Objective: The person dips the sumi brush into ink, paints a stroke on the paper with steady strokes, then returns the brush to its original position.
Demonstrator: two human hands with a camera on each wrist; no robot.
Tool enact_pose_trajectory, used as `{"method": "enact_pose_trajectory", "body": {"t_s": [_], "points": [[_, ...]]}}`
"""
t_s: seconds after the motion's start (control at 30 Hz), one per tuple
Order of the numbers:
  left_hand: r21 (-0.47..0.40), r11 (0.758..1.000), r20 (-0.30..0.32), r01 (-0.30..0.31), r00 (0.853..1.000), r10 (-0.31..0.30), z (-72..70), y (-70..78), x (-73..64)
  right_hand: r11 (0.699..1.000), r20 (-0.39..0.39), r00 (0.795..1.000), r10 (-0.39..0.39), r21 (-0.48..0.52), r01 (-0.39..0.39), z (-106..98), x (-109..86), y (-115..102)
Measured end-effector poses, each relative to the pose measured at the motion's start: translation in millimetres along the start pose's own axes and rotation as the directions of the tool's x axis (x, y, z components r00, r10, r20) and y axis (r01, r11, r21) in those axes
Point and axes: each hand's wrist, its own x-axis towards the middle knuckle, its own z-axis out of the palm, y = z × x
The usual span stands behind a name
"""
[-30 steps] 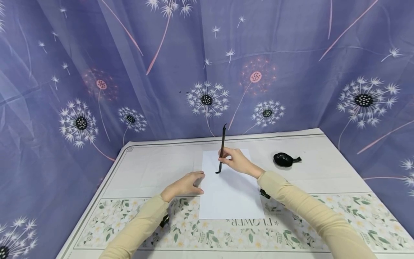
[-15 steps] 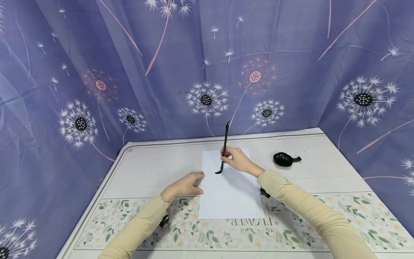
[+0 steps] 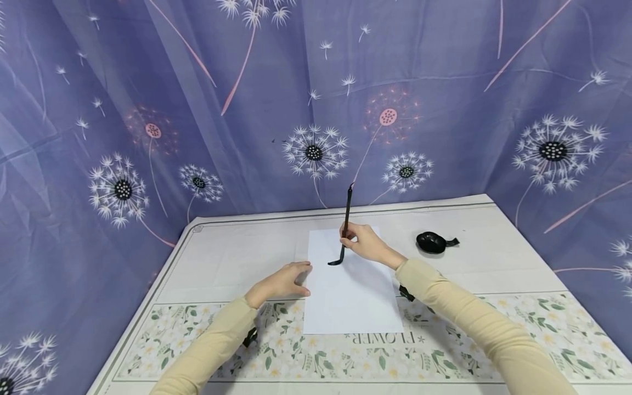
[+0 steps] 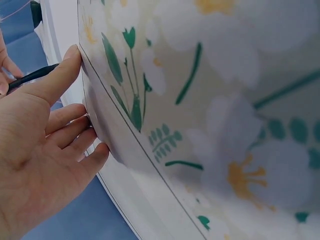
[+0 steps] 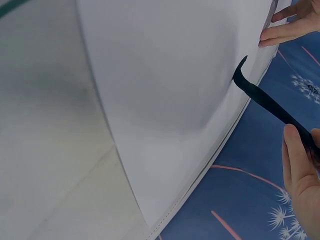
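A dark writing brush (image 3: 348,211) stands nearly upright in my right hand (image 3: 364,242), pinched between thumb and fingers. Its bristle tip touches a white sheet of paper (image 3: 353,307) in the upper left part, where a short black ink mark (image 3: 333,263) shows. In the right wrist view the bent black bristles (image 5: 239,74) press on the sheet, and the right hand (image 5: 300,172) grips the handle. My left hand (image 3: 281,281) rests at the paper's left edge with relaxed fingers. In the left wrist view the left hand's fingers (image 4: 70,131) lie on that edge.
A black ink dish (image 3: 431,242) with a short handle stands to the right of the paper. The tablecloth (image 3: 237,247) is white with a floral band (image 3: 276,356) along the front. Purple dandelion curtains (image 3: 247,181) enclose the back and sides.
My right hand has moved slightly to the right with the brush, whose top leans further right. The black mark at the tip has grown longer. The left hand stays in place.
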Motion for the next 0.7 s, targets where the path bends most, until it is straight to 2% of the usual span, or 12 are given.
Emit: {"method": "enact_pose_trajectory", "body": {"t_s": [0.23, 0.7], "points": [[0.019, 1.0, 0.002, 0.006, 1.0, -0.006, 0.8, -0.9, 0.7, 1.0, 0.006, 1.0, 0.017, 0.009, -0.017, -7, -3.6, 2], [0.024, 1.0, -0.002, 0.001, 1.0, -0.001, 0.5, 2.4, -0.5, 0.998, 0.017, 0.999, 0.046, -0.047, -0.045, -23, -10.9, 6]]}}
